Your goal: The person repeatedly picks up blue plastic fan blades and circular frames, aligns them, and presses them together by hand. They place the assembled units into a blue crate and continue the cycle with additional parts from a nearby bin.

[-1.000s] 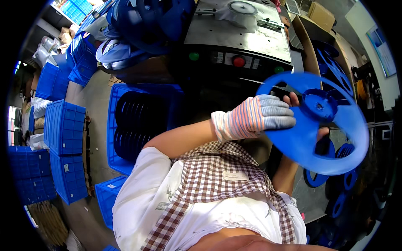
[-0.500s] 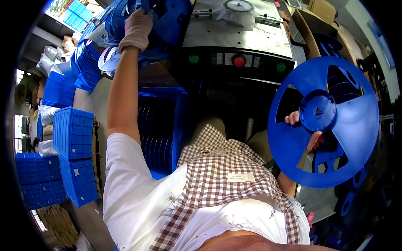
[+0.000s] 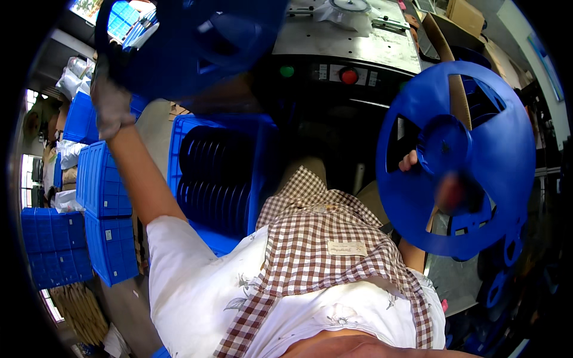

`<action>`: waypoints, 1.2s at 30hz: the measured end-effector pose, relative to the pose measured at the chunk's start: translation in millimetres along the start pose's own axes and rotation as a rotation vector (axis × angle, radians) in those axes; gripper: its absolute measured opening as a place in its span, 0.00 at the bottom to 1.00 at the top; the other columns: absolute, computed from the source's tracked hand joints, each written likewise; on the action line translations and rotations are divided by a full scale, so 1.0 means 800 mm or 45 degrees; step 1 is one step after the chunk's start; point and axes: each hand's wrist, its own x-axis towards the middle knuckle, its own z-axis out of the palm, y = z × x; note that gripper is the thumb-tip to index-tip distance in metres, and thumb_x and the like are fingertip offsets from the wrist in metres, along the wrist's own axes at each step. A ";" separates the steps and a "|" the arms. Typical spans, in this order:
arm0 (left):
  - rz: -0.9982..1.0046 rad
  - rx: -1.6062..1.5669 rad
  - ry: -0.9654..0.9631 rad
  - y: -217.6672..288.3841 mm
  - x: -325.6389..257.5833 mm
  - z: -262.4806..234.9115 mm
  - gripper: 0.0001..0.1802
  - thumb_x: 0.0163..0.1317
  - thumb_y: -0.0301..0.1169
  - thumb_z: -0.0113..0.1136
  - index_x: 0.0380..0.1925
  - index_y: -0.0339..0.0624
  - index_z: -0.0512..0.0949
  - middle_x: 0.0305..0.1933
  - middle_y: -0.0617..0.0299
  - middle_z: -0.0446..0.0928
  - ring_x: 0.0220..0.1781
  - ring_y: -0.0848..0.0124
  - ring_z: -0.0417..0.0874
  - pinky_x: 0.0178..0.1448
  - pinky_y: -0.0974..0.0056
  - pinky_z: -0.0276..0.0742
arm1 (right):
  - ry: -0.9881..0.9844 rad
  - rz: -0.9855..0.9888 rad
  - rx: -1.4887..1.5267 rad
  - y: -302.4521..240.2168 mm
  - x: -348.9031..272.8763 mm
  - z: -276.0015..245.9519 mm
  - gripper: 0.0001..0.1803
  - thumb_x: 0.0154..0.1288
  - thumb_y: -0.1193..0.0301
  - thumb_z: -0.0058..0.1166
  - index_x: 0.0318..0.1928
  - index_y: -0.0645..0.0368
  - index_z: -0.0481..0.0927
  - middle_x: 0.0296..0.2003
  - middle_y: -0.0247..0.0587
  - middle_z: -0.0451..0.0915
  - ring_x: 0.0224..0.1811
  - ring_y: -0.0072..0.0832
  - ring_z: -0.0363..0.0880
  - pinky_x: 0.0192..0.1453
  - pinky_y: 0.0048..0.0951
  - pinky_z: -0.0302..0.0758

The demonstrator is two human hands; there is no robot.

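My left hand [image 3: 111, 107], in a pale knitted glove, closes on the rim of a blue plastic reel disc [image 3: 197, 65] at the upper left. That disc is tilted and hides most of the fingers. On the right, my right hand [image 3: 408, 160] grips another blue reel disc [image 3: 504, 161] around its raised round hub. Its fingertips show through one cut-out of the disc, and the thumb, smeared by motion, through another. The palm stays hidden behind the disc.
Before me stands a machine with a metal plate [image 3: 382, 48], a round fixture [image 3: 351, 6] and a red button [image 3: 348, 75]. A blue crate [image 3: 173, 173] of dark discs sits by my left leg. Stacked blue bins [image 3: 107, 185] stand farther left. An open cardboard box [image 3: 439, 36] is at right.
My left hand has moved left and nearer, bringing a blue reel disc away from the pile beside the machine. The disc in my right hand has tilted and shifted slightly up.
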 end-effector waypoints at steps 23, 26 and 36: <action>-0.569 -0.685 -1.232 0.125 -0.355 0.277 0.44 0.58 0.36 0.66 0.71 0.48 0.52 0.56 0.49 0.72 0.55 0.60 0.77 0.62 0.55 0.73 | 0.042 0.158 -0.465 0.001 -0.009 0.040 0.48 0.57 0.41 0.50 0.68 0.63 0.57 0.53 0.52 0.72 0.50 0.37 0.75 0.53 0.35 0.76; -0.615 -1.210 -1.118 0.095 -0.372 0.293 0.37 0.65 0.34 0.57 0.71 0.50 0.51 0.63 0.49 0.66 0.61 0.62 0.72 0.63 0.55 0.74 | 0.077 0.084 -0.924 0.003 0.005 0.058 0.53 0.51 0.41 0.55 0.74 0.46 0.49 0.52 0.49 0.75 0.50 0.35 0.77 0.51 0.36 0.75; -1.042 -1.144 -0.722 0.048 -0.371 0.273 0.29 0.70 0.35 0.52 0.69 0.53 0.59 0.66 0.57 0.65 0.62 0.65 0.73 0.64 0.60 0.74 | -0.053 -0.174 -1.854 0.023 0.027 0.061 0.42 0.60 0.39 0.49 0.71 0.40 0.58 0.45 0.53 0.74 0.51 0.43 0.76 0.56 0.41 0.74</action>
